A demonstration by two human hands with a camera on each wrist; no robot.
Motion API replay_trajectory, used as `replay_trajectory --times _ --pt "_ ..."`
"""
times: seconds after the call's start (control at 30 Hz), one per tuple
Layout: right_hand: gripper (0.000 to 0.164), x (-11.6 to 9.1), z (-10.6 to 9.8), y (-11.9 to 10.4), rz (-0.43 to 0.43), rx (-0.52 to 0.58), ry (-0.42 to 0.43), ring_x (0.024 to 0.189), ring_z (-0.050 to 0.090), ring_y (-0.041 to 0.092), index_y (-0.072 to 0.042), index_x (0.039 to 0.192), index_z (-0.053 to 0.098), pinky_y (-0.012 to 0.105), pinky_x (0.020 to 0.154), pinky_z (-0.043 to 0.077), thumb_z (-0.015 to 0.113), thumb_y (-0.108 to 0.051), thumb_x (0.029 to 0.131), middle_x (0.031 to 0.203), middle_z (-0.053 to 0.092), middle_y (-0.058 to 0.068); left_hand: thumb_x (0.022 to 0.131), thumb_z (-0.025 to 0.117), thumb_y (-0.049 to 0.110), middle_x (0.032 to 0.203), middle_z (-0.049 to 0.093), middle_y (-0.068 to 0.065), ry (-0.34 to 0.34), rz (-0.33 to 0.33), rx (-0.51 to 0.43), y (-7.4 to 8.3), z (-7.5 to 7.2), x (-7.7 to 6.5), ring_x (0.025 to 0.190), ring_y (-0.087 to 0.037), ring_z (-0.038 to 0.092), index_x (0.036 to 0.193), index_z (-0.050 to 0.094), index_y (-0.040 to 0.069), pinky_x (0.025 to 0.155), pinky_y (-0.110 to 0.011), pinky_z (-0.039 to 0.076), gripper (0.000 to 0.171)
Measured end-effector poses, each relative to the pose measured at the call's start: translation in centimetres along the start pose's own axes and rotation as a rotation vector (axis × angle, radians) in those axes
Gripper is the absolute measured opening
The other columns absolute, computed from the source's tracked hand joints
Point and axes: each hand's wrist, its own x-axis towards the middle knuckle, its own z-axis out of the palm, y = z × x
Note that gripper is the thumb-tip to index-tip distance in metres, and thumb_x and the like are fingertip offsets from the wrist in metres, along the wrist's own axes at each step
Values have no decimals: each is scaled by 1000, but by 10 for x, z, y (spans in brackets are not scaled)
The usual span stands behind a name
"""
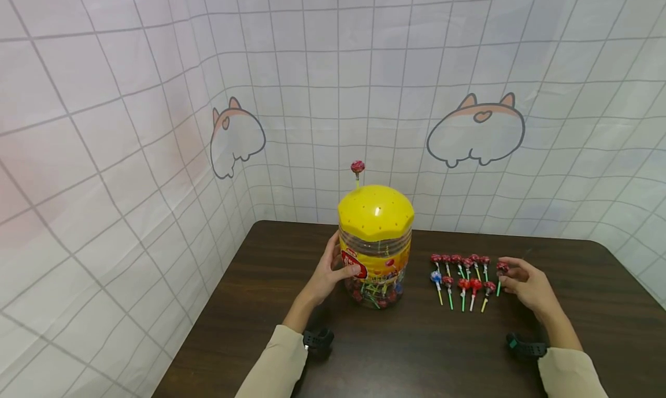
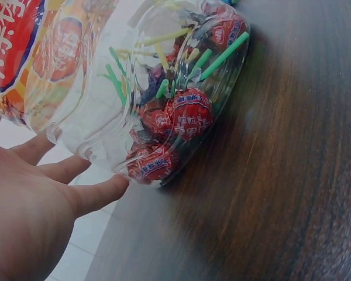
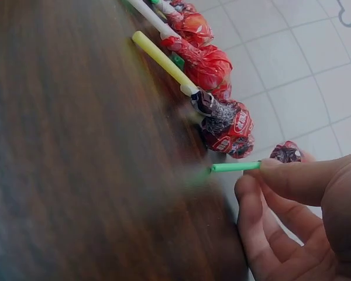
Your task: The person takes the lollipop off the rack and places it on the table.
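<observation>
A clear plastic jar [image 1: 376, 288] with a yellow lid [image 1: 376, 210] stands upright on the table, lollipops [image 2: 190, 114] visible through its lower wall. My left hand [image 1: 326, 275] holds the jar's left side, thumb across the front label and fingers behind. In the left wrist view its fingertips meet the clear wall. Over on the right, my right hand [image 1: 528, 285] pinches a lollipop [image 3: 237, 167] with a green stick and dark red wrapper between thumb and fingers. That lollipop is at the right end of two rows of lollipops [image 1: 463, 285], sticks pointing toward me.
One more lollipop [image 1: 357, 167] sticks up behind the yellow lid. The rows lie on the dark wooden table [image 1: 406, 352], mostly red-wrapped with one blue lollipop [image 1: 436, 277] at the front left. A white grid-patterned curtain [image 1: 322, 114] hangs behind the table and along its left.
</observation>
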Motion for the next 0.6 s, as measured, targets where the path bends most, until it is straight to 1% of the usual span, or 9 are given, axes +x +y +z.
replay_trajectory --times 0.13,0.2,0.27,0.43,0.53,0.6 --pt "49 1 -3 2 -9 -86 12 83 59 3 1 146 49 25 67 53 63 -10 101 117 63 25 92 72 42 158 38 -10 -9 -3 -9 -2 0 1 142 -36 41 161 14 43 114 -63 39 90" --pt "49 2 -4 4 -11 -120 12 85 57 7 0 146 50 26 67 50 64 -13 101 118 63 25 92 72 43 159 38 -9 -11 -6 -11 -3 0 1 143 -35 41 161 14 43 114 -63 39 91" --pt "49 2 -6 5 -9 -140 2 90 58 15 0 146 50 27 69 49 63 -15 102 119 62 26 92 73 44 159 38 -8 -9 -11 -11 -4 0 1 143 -34 41 161 15 44 115 -63 38 91" --pt "50 6 -8 5 15 -147 -30 104 59 37 0 147 48 34 75 49 62 -17 103 122 60 29 92 73 41 158 38 -8 -8 -9 -22 -2 1 1 143 -35 41 161 15 44 114 -62 40 90" --pt "50 10 -9 4 25 -140 -46 106 58 41 1 148 47 36 77 49 62 -16 102 122 59 31 93 72 36 158 38 -10 -5 1 -23 -1 0 1 142 -35 41 161 15 42 113 -63 40 89" --pt "50 13 -9 3 29 -141 -55 105 58 41 1 147 47 36 77 49 62 -15 102 122 59 31 94 71 33 158 38 -11 -3 6 -20 -1 0 1 141 -35 41 162 15 40 113 -62 40 88"
